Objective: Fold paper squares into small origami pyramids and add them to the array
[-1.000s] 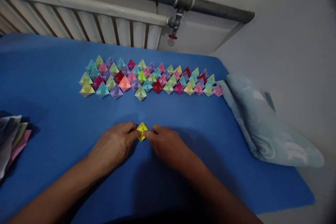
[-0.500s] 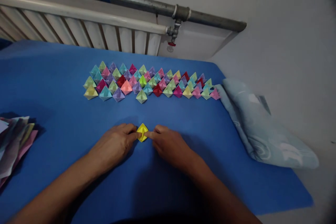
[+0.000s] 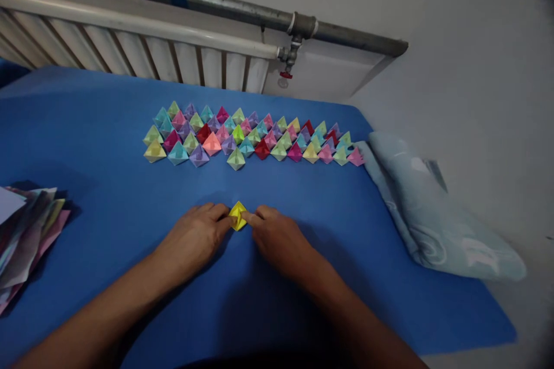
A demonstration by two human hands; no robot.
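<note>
A small yellow folded paper boat (image 3: 238, 208) sits on the blue surface between my hands, its peak pointing away from me. My left hand (image 3: 202, 229) is closed on its left side, with the thumb pressed to the paper. From the right, my right hand (image 3: 277, 236) touches the middle fold with a fingertip, its other fingers curled. Beyond my hands, several rows of folded paper boats (image 3: 262, 149) in many colours stand close together. One pale green boat (image 3: 236, 159) sits at the front of the rows, nearest the yellow one.
A stack of coloured paper sheets (image 3: 32, 242) lies at the left edge of the blue surface (image 3: 108, 202). On the right rests a folded pale blue blanket (image 3: 433, 213). A white radiator (image 3: 164, 57), a metal pipe (image 3: 242, 12) and a red-handled valve (image 3: 286, 75) line the back wall.
My view has shifted slightly, so the scene sits a little further right. Both hands stay at the yellow paper boat, and the right fingertip reaches slightly further over its middle.
</note>
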